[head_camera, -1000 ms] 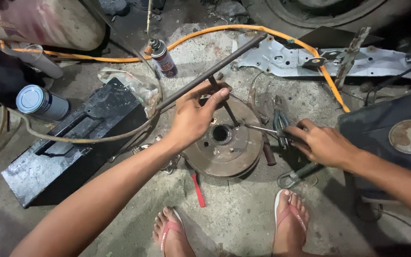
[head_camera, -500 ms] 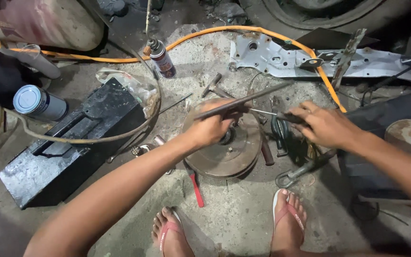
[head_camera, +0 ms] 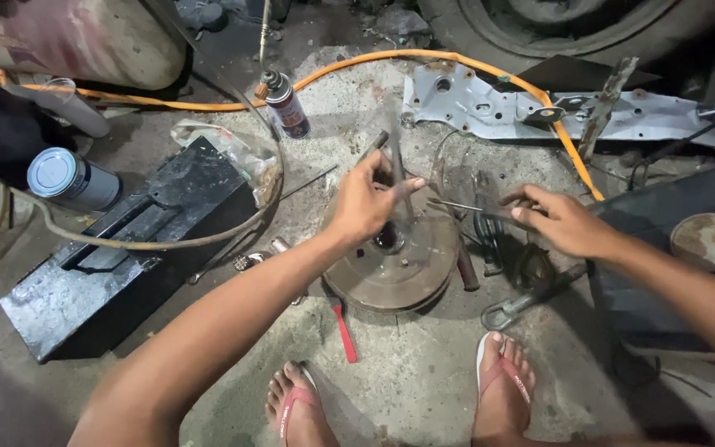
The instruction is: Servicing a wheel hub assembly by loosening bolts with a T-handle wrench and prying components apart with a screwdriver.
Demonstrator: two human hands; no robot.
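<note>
At far left a tin point(head_camera: 72, 180) with a pale blue-white lid lies on its side on the concrete, its wrapper dark and unreadable from here, just beside a long black metal box point(head_camera: 117, 248) that a tan cable point(head_camera: 167, 242) loops across. Above the box sits a crumpled clear plastic bag point(head_camera: 225, 149), and past it a spray can point(head_camera: 285, 103) stands tilted, dark red with a pale band and an orange nozzle, close to the orange hose point(head_camera: 357, 66) that arcs over the floor. In the middle the left hand point(head_camera: 367, 203) is closed around a thin dark rod point(head_camera: 397, 178), which stands nearly upright and blurred over the hub of a rusty brake drum point(head_camera: 391, 261) lying flat between the feet; a red-handled tool point(head_camera: 343, 329) pokes out from under the drum's near edge. The right hand point(head_camera: 560, 219) pinches a slim metal pin point(head_camera: 461, 207) that points toward the rod, fingers closed on it. Beyond it a grey bracket point(head_camera: 490, 112) lies by the hose, and at right a round rusty lid point(head_camera: 709, 242) rests on a dark box point(head_camera: 672, 248). Half a second ago the rod lay nearly level across the drum with both hands close together on it; now it is tipped up on end and the right hand has drawn off to the side.
</note>
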